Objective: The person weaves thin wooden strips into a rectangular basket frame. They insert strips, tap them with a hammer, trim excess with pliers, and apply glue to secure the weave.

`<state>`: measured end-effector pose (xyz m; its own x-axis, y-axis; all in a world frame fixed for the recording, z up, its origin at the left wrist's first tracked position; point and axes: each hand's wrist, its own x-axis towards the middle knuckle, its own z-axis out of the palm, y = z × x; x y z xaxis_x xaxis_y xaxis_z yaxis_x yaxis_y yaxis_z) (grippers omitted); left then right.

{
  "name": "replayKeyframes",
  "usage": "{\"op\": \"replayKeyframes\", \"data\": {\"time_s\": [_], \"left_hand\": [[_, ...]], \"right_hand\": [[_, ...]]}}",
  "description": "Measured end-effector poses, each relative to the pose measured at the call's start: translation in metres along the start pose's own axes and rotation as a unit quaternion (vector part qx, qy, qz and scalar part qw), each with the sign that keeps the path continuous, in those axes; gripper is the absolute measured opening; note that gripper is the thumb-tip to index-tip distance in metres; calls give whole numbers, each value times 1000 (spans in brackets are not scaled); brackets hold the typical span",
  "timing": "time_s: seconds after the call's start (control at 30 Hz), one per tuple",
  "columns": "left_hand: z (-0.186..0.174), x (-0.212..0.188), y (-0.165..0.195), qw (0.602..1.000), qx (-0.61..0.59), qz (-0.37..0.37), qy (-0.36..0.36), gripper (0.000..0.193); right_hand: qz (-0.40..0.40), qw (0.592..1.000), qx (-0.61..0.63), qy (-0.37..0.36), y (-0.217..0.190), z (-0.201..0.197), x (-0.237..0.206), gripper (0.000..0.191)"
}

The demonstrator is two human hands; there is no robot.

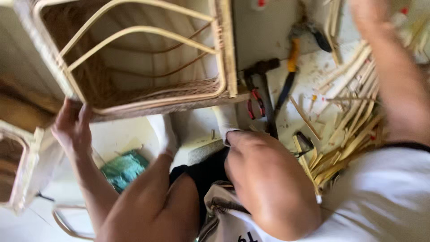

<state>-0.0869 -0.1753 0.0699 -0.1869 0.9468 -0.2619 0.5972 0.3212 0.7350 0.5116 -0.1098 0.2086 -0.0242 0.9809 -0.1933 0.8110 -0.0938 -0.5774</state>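
Left hand (71,127) closed on lower corner of wicker frame (143,58), held tilted above floor; right hand out of view past forearm, grip state cannot tell. Frame looks light, stiff, slightly springy; best held at thick corner rods.

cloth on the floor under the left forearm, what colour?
Teal green cloth, crumpled, beside the left hand that grips the rattan frame. Head view.

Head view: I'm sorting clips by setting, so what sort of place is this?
Probably a rattan furniture workshop floor: an unfinished rattan frame, cut cane strips strewn around, and a hammer.
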Motion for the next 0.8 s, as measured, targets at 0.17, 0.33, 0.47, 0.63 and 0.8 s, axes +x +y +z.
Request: {"op": "replayKeyframes", "data": {"time_s": [0.17, 0.33, 0.47, 0.63, 0.8], "left_hand": [[-8, 19, 0, 958, -246, -146, -24, 45], [0, 18, -6, 922, -368, -114, -18, 50], [-1, 10, -12, 952, -292, -85, 18, 50], [29, 3, -13, 978, 111, 126, 121, 66], [59, 2, -18, 963, 165, 44, 210, 55]], "right_hand": [[-30, 982, 3, -187, -185, 26, -98, 23], [-11, 974, 32, -225, -195, 26, -84, 25], [-169, 957, 83, -222, -230, 68, 17, 23], [-525, 816, 214, -109, -242, 238, 164, 25], [-489, 817, 211, -219, -198, 311, 168, 31]]}}
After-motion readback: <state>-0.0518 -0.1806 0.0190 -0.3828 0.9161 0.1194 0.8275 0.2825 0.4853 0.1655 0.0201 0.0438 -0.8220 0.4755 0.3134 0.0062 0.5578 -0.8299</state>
